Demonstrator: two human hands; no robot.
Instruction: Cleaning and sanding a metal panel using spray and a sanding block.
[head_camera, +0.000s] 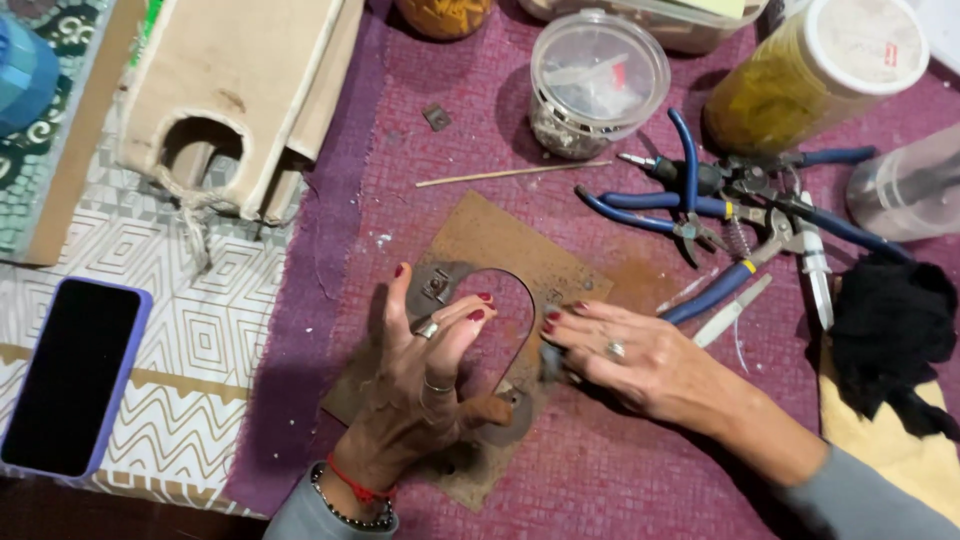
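From the head view, your left hand (420, 385) lies with fingers spread and slightly curled over a horseshoe-shaped metal piece (445, 290), the thumb raised and the fingertips resting on the inner curve of its arch; the grip is open, pressing rather than pinching. The metal piece sits directly under that hand, on a brown board (520, 245) that lies on the purple mat (620, 470) covering the counter. Your right hand (625, 350) comes in from the right, its grip closed on a small grey pad (552, 360) held against the right arm of the arch, just beside your left fingertips.

Beyond your right hand, up and to the right, a cluster of blue-handled pliers (700, 195) lies tangled together. Above both hands stands a clear plastic tub (598, 80) with small parts inside, and a thin wooden stick (510, 174) lies between it and the board. A yellow jar (815, 75) lies on its side further right. A black cloth (890, 325) is bunched well to the right of your right wrist. Far left of your left hand, a dark phone (72, 375) rests on a patterned cloth (230, 330), with a wooden birdhouse (235, 95) above it.
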